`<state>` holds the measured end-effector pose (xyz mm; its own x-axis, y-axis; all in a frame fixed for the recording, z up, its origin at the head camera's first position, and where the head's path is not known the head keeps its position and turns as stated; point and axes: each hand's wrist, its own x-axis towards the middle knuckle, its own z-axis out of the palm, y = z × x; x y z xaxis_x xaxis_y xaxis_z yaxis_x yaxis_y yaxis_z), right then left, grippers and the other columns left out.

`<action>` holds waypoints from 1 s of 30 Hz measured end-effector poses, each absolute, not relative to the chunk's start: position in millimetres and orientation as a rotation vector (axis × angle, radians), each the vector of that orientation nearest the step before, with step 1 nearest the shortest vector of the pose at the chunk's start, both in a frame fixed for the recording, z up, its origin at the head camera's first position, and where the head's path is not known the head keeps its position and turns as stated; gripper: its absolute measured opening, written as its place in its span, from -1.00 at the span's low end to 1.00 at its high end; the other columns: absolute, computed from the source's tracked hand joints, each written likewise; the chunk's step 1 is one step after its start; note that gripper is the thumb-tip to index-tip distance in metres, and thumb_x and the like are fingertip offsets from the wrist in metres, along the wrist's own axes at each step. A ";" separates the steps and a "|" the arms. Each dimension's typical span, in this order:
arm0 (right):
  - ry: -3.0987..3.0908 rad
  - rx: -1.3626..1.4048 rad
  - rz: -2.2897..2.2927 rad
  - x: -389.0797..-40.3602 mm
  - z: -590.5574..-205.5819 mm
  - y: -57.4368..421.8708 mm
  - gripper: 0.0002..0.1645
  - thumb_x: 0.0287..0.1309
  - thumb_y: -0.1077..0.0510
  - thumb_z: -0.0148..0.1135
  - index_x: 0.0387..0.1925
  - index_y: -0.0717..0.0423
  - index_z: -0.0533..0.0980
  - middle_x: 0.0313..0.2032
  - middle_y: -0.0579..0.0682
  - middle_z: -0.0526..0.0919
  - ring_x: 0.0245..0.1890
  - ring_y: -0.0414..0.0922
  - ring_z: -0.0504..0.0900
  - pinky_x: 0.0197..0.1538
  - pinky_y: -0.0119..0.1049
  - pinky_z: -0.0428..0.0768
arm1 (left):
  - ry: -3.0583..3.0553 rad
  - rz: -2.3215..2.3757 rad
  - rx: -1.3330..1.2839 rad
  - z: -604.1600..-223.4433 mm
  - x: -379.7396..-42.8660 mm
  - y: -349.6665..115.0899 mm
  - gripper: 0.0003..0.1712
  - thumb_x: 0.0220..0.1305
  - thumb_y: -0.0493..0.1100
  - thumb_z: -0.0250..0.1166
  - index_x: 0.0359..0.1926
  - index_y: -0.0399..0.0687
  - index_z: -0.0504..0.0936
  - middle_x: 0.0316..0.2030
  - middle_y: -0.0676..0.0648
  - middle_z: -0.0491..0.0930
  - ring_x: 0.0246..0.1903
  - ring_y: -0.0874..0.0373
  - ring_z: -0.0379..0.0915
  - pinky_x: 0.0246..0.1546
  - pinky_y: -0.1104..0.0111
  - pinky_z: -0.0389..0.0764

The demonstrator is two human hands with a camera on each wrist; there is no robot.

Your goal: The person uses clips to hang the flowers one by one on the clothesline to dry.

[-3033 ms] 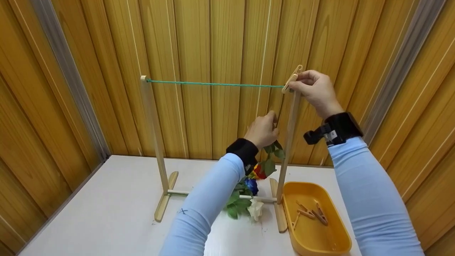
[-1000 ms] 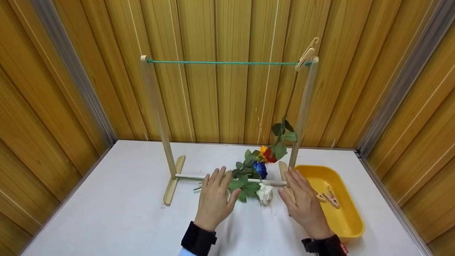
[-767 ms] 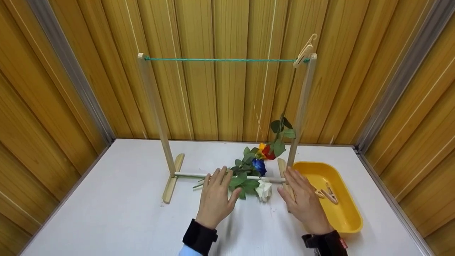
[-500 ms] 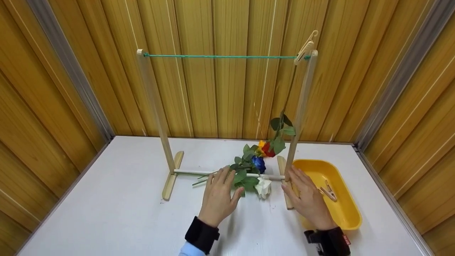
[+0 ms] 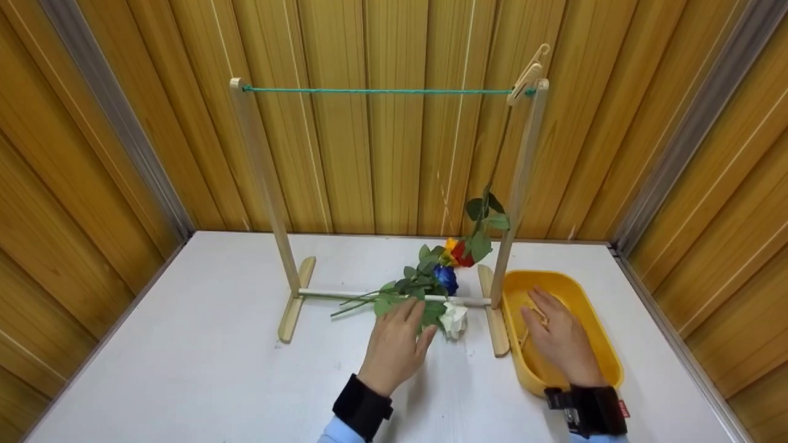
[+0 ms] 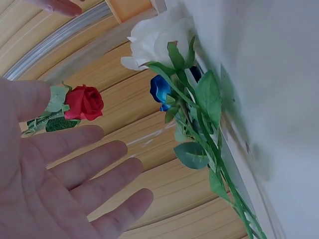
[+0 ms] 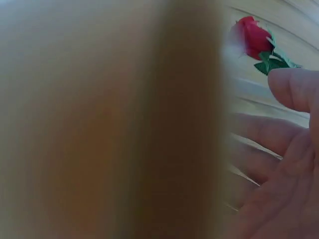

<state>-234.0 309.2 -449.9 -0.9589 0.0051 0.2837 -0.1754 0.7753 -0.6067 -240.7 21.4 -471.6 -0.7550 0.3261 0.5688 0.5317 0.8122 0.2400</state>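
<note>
My left hand (image 5: 394,351), fingers extended, hovers at the stems and leaves of the flowers lying by the rack's crossbar. A white rose (image 5: 454,320) and a blue rose (image 5: 446,279) lie there, with a yellow flower (image 5: 450,247) behind. The left wrist view shows the palm holding nothing. My right hand (image 5: 563,341) is over the yellow plastic tray (image 5: 608,344), fingers extended, partly covering the wooden clothespins (image 5: 540,315) inside. A red rose (image 5: 463,254) hangs head down from the green cord (image 5: 369,91), held by a clothespin (image 5: 525,85) near the right post.
The wooden rack has a left post (image 5: 265,184) and a right post (image 5: 520,178) standing on flat feet, joined low by a pale crossbar (image 5: 474,301). It stands on a white table (image 5: 184,351) enclosed by wood-patterned walls (image 5: 394,178). The tray sits beside the rack's right foot.
Both hands have left the cord and the clipped red rose and come down. Most recently the right hand has moved right over the tray, while the left shifted slightly right over the flowers.
</note>
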 end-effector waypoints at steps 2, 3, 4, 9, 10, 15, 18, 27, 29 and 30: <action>-2.721 0.099 0.959 -234.1 -449.3 313.2 -0.33 0.43 -0.07 -0.03 0.31 0.36 0.30 0.35 0.36 0.26 0.34 0.32 0.22 0.33 0.21 0.18 | -2.493 -0.555 -0.650 -470.3 -238.7 26.3 -0.46 0.39 0.08 0.14 0.19 -0.22 0.53 0.16 -0.22 0.52 0.14 -0.10 0.48 0.12 0.03 0.47; -2.734 0.080 0.957 -234.0 -449.1 314.8 -0.34 0.44 -0.06 -0.03 0.31 0.36 0.31 0.33 0.37 0.27 0.33 0.33 0.22 0.33 0.22 0.18 | -2.499 -0.562 -0.658 -469.8 -237.8 28.9 -0.46 0.40 0.08 0.13 0.19 -0.22 0.53 0.16 -0.21 0.52 0.13 -0.09 0.48 0.12 0.02 0.47; -2.748 0.060 0.957 -233.6 -448.9 315.9 -0.35 0.44 -0.05 -0.03 0.30 0.36 0.32 0.32 0.38 0.28 0.32 0.33 0.24 0.32 0.22 0.19 | -2.506 -0.566 -0.665 -469.0 -236.9 32.1 -0.46 0.40 0.08 0.13 0.19 -0.21 0.53 0.16 -0.20 0.52 0.13 -0.08 0.48 0.12 0.03 0.47; -2.749 0.023 0.905 -232.8 -452.0 318.1 -0.47 0.36 0.07 0.10 0.17 0.40 0.44 0.12 0.42 0.47 0.08 0.30 0.50 0.13 0.19 0.44 | -2.536 -0.567 -0.710 -465.4 -234.4 50.7 -0.47 0.41 0.09 0.11 0.20 -0.18 0.52 0.15 -0.17 0.54 0.14 -0.03 0.48 0.12 0.07 0.48; -2.744 0.022 0.895 -232.6 -452.8 318.1 -0.50 0.33 0.10 0.13 0.14 0.41 0.46 0.07 0.42 0.50 0.01 0.28 0.53 0.08 0.17 0.49 | -2.545 -0.563 -0.722 -464.6 -234.1 54.8 -0.47 0.42 0.10 0.10 0.20 -0.17 0.53 0.15 -0.16 0.54 0.14 -0.01 0.48 0.12 0.09 0.48; -2.788 0.012 0.875 -232.5 -455.3 318.8 -0.54 0.27 0.13 0.17 0.07 0.40 0.52 -0.09 0.35 0.59 -0.14 0.18 0.60 -0.06 0.09 0.56 | -2.601 -0.533 -0.796 -464.1 -235.0 76.5 -0.47 0.46 0.13 0.00 0.22 -0.10 0.52 0.16 -0.11 0.54 0.13 0.04 0.49 0.10 0.14 0.51; -2.864 0.009 0.863 -233.5 -455.1 318.6 -0.51 0.28 0.11 0.14 0.11 0.40 0.50 -0.09 0.35 0.60 -0.15 0.15 0.59 -0.06 0.08 0.55 | -2.611 -0.513 -0.834 -465.8 -235.9 88.4 -0.48 0.46 0.13 0.00 0.21 -0.08 0.52 0.14 -0.08 0.55 0.11 0.07 0.50 0.07 0.17 0.53; -3.041 0.058 0.778 -234.5 -456.4 315.4 -0.49 0.27 0.09 0.13 0.11 0.39 0.49 -0.01 0.37 0.58 -0.02 0.25 0.55 0.06 0.18 0.47 | -2.591 -0.444 -0.901 -473.1 -237.5 114.9 -0.55 0.43 0.13 0.06 0.11 -0.02 0.58 -0.03 0.00 0.62 -0.06 0.11 0.58 -0.12 0.27 0.58; -3.061 0.065 0.775 -235.0 -457.2 313.9 -0.50 0.28 0.10 0.13 0.11 0.40 0.49 0.00 0.38 0.58 0.01 0.28 0.53 0.08 0.20 0.45 | -2.615 -0.436 -0.902 -474.3 -236.7 118.6 -0.58 0.43 0.14 0.06 0.08 0.00 0.58 -0.05 0.01 0.62 -0.10 0.11 0.58 -0.17 0.27 0.57; -3.070 0.070 0.769 -235.3 -457.5 313.1 -0.50 0.28 0.10 0.12 0.11 0.39 0.49 0.03 0.38 0.57 0.07 0.31 0.50 0.13 0.22 0.41 | -2.626 -0.431 -0.901 -474.9 -236.1 120.0 -0.59 0.42 0.14 0.06 0.06 0.02 0.59 -0.07 0.02 0.63 -0.12 0.11 0.58 -0.19 0.28 0.56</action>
